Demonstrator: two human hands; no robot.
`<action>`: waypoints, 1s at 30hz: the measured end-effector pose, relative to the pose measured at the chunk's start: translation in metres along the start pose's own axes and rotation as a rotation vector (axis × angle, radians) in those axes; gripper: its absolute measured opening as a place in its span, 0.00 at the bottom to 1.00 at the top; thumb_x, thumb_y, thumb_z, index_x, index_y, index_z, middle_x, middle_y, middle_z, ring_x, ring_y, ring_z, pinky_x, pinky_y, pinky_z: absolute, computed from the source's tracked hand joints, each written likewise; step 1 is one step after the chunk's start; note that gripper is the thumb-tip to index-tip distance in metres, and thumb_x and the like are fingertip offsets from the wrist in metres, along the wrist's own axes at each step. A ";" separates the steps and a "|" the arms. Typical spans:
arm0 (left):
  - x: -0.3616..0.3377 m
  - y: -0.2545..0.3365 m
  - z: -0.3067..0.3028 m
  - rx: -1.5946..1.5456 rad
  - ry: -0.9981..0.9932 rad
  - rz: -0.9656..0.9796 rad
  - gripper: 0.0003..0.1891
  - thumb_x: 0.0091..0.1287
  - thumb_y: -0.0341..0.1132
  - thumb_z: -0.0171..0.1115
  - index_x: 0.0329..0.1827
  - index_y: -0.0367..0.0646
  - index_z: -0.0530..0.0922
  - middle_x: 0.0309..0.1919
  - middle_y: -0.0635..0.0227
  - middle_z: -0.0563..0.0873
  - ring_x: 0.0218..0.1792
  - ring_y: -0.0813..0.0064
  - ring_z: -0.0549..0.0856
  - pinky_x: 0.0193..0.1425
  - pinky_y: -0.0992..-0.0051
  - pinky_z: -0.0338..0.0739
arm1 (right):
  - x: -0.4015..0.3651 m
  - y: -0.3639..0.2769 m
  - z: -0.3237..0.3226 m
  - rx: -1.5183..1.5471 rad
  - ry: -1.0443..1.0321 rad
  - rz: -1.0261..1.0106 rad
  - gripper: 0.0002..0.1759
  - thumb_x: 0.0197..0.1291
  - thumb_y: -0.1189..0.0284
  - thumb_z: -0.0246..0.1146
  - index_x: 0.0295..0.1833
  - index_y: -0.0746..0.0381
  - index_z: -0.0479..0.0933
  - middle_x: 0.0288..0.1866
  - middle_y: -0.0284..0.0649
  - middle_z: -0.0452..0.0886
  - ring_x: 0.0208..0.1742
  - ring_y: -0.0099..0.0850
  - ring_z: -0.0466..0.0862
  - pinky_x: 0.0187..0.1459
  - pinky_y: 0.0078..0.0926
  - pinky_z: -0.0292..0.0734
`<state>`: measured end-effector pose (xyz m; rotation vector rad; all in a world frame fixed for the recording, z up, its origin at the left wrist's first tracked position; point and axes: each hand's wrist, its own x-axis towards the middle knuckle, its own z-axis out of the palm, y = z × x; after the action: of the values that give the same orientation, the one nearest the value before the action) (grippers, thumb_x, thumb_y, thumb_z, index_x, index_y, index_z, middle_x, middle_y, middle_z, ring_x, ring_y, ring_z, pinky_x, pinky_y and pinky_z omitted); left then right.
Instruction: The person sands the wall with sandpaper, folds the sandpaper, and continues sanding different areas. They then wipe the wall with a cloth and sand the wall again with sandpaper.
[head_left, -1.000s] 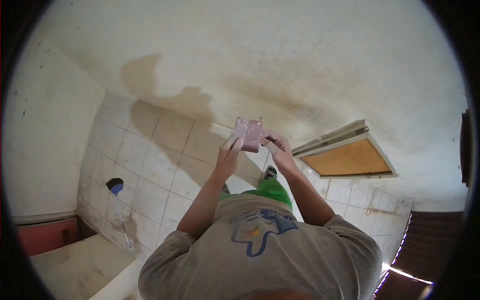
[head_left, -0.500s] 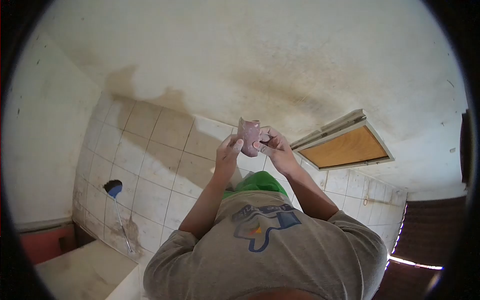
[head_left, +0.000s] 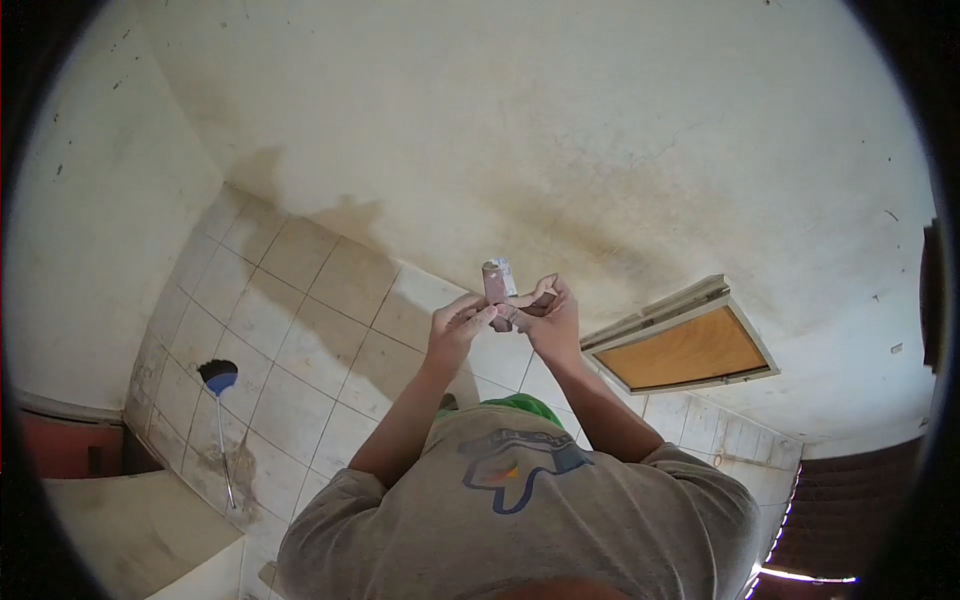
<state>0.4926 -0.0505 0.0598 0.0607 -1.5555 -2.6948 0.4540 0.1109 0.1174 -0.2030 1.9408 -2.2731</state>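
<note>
A small piece of reddish-brown sandpaper (head_left: 493, 285), dusted with white, is held up in front of my chest. It is folded into a narrow roll, and a pale printed backing shows along its right side. My left hand (head_left: 455, 325) pinches its lower left edge between thumb and fingers. From the other side, my right hand (head_left: 550, 318) grips the lower part, its thumb pressed near the left fingertips. Part of the sandpaper is hidden behind the fingers.
Ahead rises a stained off-white wall (head_left: 400, 120). A framed orange-brown panel (head_left: 685, 350) juts out at right. On the tiled floor (head_left: 300, 345) is a broom (head_left: 221, 380) with a blue and black head. A pale ledge (head_left: 140, 530) stands at lower left, a dark shutter (head_left: 860, 505) at lower right.
The sandpaper has gone from a wide curl to a narrower fold, with its printed backing now showing. Both hands sit slightly lower in view, still on it.
</note>
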 end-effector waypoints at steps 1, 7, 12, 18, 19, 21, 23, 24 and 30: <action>0.000 0.004 0.008 -0.019 0.008 -0.026 0.11 0.72 0.32 0.67 0.49 0.31 0.84 0.40 0.69 0.88 0.44 0.78 0.84 0.54 0.76 0.75 | -0.002 -0.003 0.003 -0.031 0.044 -0.022 0.20 0.56 0.84 0.75 0.37 0.60 0.68 0.36 0.39 0.85 0.39 0.27 0.88 0.39 0.26 0.84; -0.003 -0.012 0.008 -0.091 -0.099 -0.155 0.17 0.71 0.32 0.67 0.57 0.29 0.82 0.48 0.62 0.87 0.52 0.73 0.85 0.61 0.71 0.76 | -0.012 -0.007 -0.012 -0.666 0.240 -0.153 0.28 0.42 0.69 0.86 0.36 0.60 0.70 0.29 0.31 0.76 0.31 0.20 0.77 0.29 0.23 0.67; -0.004 -0.024 0.007 -0.204 -0.162 -0.217 0.17 0.72 0.33 0.66 0.59 0.32 0.80 0.52 0.61 0.86 0.54 0.70 0.85 0.64 0.67 0.77 | -0.020 0.009 -0.027 -0.598 0.182 -0.264 0.27 0.45 0.61 0.85 0.44 0.60 0.79 0.40 0.34 0.80 0.40 0.25 0.80 0.37 0.25 0.72; 0.009 -0.014 0.011 -0.273 -0.310 -0.297 0.17 0.70 0.32 0.69 0.59 0.33 0.81 0.49 0.67 0.86 0.52 0.73 0.84 0.60 0.67 0.77 | -0.023 0.012 -0.034 -0.516 0.189 -0.232 0.31 0.46 0.59 0.85 0.52 0.59 0.79 0.49 0.36 0.81 0.45 0.28 0.81 0.41 0.27 0.74; 0.011 -0.012 0.014 -0.268 -0.315 -0.299 0.16 0.70 0.30 0.70 0.57 0.33 0.82 0.47 0.67 0.86 0.51 0.74 0.83 0.60 0.68 0.76 | -0.023 0.011 -0.037 -0.527 0.187 -0.231 0.32 0.46 0.58 0.85 0.52 0.58 0.79 0.50 0.36 0.81 0.45 0.28 0.82 0.41 0.27 0.74; 0.012 -0.011 0.016 -0.254 -0.325 -0.333 0.14 0.70 0.29 0.69 0.56 0.34 0.83 0.47 0.67 0.86 0.51 0.73 0.83 0.59 0.68 0.77 | -0.023 0.005 -0.040 -0.536 0.186 -0.213 0.32 0.46 0.59 0.85 0.53 0.58 0.78 0.50 0.36 0.80 0.46 0.28 0.82 0.41 0.28 0.75; 0.018 -0.013 0.016 -0.226 -0.328 -0.360 0.13 0.70 0.28 0.69 0.55 0.34 0.83 0.46 0.67 0.86 0.50 0.73 0.84 0.58 0.69 0.78 | -0.023 -0.001 -0.044 -0.547 0.192 -0.199 0.33 0.46 0.59 0.85 0.54 0.58 0.78 0.51 0.36 0.80 0.46 0.29 0.82 0.42 0.28 0.76; 0.021 -0.014 0.016 -0.209 -0.324 -0.370 0.13 0.69 0.27 0.69 0.55 0.34 0.83 0.46 0.66 0.87 0.49 0.73 0.84 0.57 0.69 0.79 | -0.024 -0.004 -0.046 -0.556 0.196 -0.192 0.33 0.45 0.59 0.85 0.54 0.59 0.78 0.51 0.36 0.81 0.46 0.29 0.82 0.43 0.29 0.76; 0.022 -0.014 0.026 -0.146 -0.202 -0.420 0.09 0.64 0.23 0.72 0.44 0.33 0.83 0.40 0.61 0.88 0.39 0.70 0.87 0.46 0.69 0.83 | -0.024 -0.009 -0.063 -0.432 -0.002 -0.139 0.44 0.43 0.61 0.86 0.65 0.58 0.73 0.62 0.39 0.78 0.59 0.34 0.81 0.53 0.34 0.80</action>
<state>0.4691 -0.0221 0.0597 0.1288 -1.5359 -3.2246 0.4647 0.1780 0.1162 -0.3966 2.4650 -1.8911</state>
